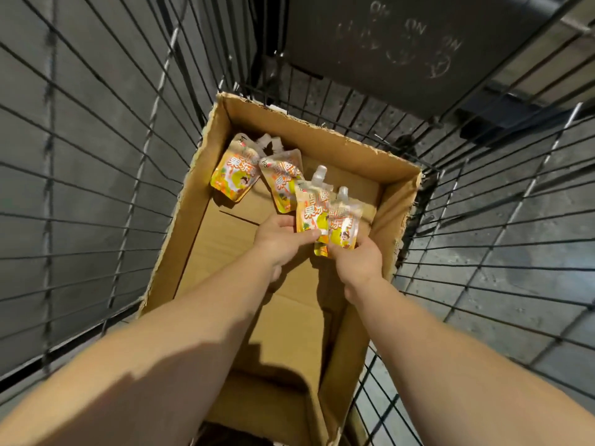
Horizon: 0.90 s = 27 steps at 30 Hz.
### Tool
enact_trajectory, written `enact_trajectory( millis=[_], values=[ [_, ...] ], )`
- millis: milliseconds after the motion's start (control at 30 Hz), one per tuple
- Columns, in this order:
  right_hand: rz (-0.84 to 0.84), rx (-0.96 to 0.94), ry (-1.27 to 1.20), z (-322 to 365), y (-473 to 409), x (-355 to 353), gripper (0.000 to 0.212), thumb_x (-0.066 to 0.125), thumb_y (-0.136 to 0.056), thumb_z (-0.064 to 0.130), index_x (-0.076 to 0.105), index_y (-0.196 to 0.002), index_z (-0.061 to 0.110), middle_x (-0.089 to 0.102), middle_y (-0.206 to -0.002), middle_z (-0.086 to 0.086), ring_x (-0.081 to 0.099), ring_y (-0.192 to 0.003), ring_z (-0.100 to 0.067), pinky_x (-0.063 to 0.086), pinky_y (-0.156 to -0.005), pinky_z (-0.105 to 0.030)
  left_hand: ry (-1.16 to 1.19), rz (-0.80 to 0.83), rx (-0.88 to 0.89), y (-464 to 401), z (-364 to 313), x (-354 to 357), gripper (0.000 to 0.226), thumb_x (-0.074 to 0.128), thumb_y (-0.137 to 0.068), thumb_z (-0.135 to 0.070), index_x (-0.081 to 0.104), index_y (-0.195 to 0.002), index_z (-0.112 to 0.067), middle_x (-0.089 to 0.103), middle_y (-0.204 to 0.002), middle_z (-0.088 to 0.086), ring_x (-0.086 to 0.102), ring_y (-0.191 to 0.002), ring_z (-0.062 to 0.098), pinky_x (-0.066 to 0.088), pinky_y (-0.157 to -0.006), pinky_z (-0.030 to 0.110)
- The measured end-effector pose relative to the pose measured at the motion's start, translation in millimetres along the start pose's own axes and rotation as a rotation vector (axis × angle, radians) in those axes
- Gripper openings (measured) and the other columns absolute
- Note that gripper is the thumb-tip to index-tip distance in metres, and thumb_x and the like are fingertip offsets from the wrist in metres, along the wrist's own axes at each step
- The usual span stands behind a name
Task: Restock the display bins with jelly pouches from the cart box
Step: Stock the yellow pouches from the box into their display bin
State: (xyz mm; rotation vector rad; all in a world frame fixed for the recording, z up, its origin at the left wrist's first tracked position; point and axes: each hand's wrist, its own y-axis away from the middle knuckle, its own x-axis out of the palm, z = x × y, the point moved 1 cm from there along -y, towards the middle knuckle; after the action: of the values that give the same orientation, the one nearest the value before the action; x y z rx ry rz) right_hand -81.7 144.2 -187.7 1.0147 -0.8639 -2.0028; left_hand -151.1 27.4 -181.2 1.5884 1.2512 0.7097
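Wire cart (pixel 106 175) all round, dark grid walls on every side, grey floor visible through the mesh. Cardboard box (pixel 325 140) seated inside it, open at the top, rim torn and ragged, brown floor flaps mostly bare. Dark flat panel (pixel 402 43) beyond the far end of the box, faint pale markings on it, too blurred to read. Bare forearms reaching down into the box from the near edge. Left hand (pixel 280 239) curled round the lower left edge of an upright yellow pouch (pixel 310 214), thumb pressed across its front. Right hand (pixel 357 262) gripping the bottom of a second upright pouch (pixel 344 220), fingers wrapped underneath. Held pouches side by side, overlapping slightly, clear spouts pointing up, lifted above the right half of the box floor. Two more pouches loose at the far left corner: one (pixel 233 173) tilted against the left wall, another (pixel 281 180) just beside it, partly overlapped by the pouch in the left hand. Printed fronts yellow and orange with a cartoon figure and large characters. Pale wrapper or spout scraps (pixel 269 144) behind the loose pair, too small to make out.
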Motion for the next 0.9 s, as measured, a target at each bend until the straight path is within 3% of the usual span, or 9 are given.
enact_trajectory(
  millis=[167,233,300,367,500,600,733,800,900],
  values=[
    [0.043,-0.055,-0.044,0.2,39.1,-10.4,0.036,0.072,-0.082,0.005,0.066,-0.115,0.016,0.072,-0.102,0.0,0.068,-0.091,-0.015,0.058,-0.081,-0.034,0.046,0.132,0.034,37.9,6.5,-23.5,0.048,0.08,-0.075,-0.009,0.063,-0.119,-0.014,0.074,-0.103,0.003,0.07,-0.097,0.018,0.054,-0.093,0.041],
    [0.064,-0.097,-0.059,4.8,61.9,-16.9,0.036,0.073,-0.081,0.005,0.063,-0.115,0.016,0.071,-0.101,0.001,0.066,-0.09,-0.014,0.056,-0.079,-0.029,0.023,0.149,0.066,58.1,5.8,-33.8,0.042,0.08,-0.076,-0.012,0.065,-0.116,-0.017,0.074,-0.099,-0.001,0.069,-0.094,0.013,0.055,-0.09,0.035],
    [0.103,-0.138,-0.074,10.6,86.8,-24.6,0.038,0.074,-0.081,0.005,0.061,-0.115,0.016,0.071,-0.104,-0.002,0.066,-0.096,-0.017,0.056,-0.086,-0.034,-0.017,0.163,0.1,83.0,1.8,-43.9,0.035,0.078,-0.079,-0.015,0.066,-0.111,-0.018,0.072,-0.097,-0.004,0.067,-0.091,0.011,0.055,-0.084,0.029],
    [0.151,-0.173,-0.083,17.4,114.4,-34.6,0.035,0.073,-0.082,0.008,0.058,-0.112,0.018,0.07,-0.106,-0.004,0.066,-0.098,-0.019,0.054,-0.089,-0.036,-0.024,0.206,0.118,111.6,-1.8,-53.2,0.03,0.074,-0.082,-0.015,0.065,-0.111,-0.015,0.072,-0.103,0.001,0.067,-0.095,0.016,0.055,-0.087,0.032],
    [0.279,-0.264,-0.021,25.4,166.9,-54.9,0.037,0.07,-0.086,0.015,0.053,-0.118,0.021,0.067,-0.109,-0.004,0.065,-0.095,-0.022,0.053,-0.075,-0.035,0.075,0.24,0.146,181.0,7.5,-73.6,0.02,0.068,-0.088,-0.012,0.063,-0.107,-0.016,0.07,-0.105,0.005,0.065,-0.099,0.021,0.054,-0.094,0.038],
    [0.44,-0.339,0.044,22.4,211.0,-66.6,0.027,0.069,-0.087,0.015,0.055,-0.106,0.028,0.067,-0.106,-0.006,0.065,-0.088,-0.022,0.049,-0.066,-0.032,0.202,0.218,0.19,236.5,36.5,-88.3,0.016,0.061,-0.092,-0.01,0.061,-0.107,-0.016,0.069,-0.102,0.007,0.064,-0.097,0.023,0.054,-0.09,0.039],
    [0.605,-0.488,0.182,2.0,276.6,-72.2,0.03,0.068,-0.087,0.011,0.056,-0.114,0.018,0.069,-0.097,-0.006,0.064,-0.076,-0.019,0.053,-0.065,-0.032,0.416,0.108,0.279,308.2,99.3,-104.4,0.016,0.057,-0.092,-0.008,0.055,-0.105,-0.018,0.069,-0.103,0.011,0.068,-0.093,0.026,0.056,-0.075,0.036],
    [0.703,-0.546,0.242,-13.6,313.0,-74.6,0.024,0.067,-0.088,0.008,0.059,-0.108,0.017,0.07,-0.09,-0.006,0.061,-0.072,-0.018,0.051,-0.061,-0.03,0.478,0.042,0.335,348.1,134.1,-110.2,0.011,0.059,-0.093,-0.011,0.056,-0.099,-0.019,0.07,-0.096,0.009,0.068,-0.088,0.024,0.056,-0.08,0.038],
    [0.851,-0.581,0.38,-35.5,372.3,-65.3,0.032,0.07,-0.086,0.014,0.057,-0.116,0.018,0.071,-0.101,-0.009,0.065,-0.083,-0.02,0.054,-0.069,-0.032,0.613,-0.069,0.412,400.4,191.4,-129.8,0.011,0.065,-0.089,-0.011,0.06,-0.096,-0.017,0.073,-0.094,0.011,0.069,-0.08,0.023,0.054,-0.084,0.04]
  ],
)
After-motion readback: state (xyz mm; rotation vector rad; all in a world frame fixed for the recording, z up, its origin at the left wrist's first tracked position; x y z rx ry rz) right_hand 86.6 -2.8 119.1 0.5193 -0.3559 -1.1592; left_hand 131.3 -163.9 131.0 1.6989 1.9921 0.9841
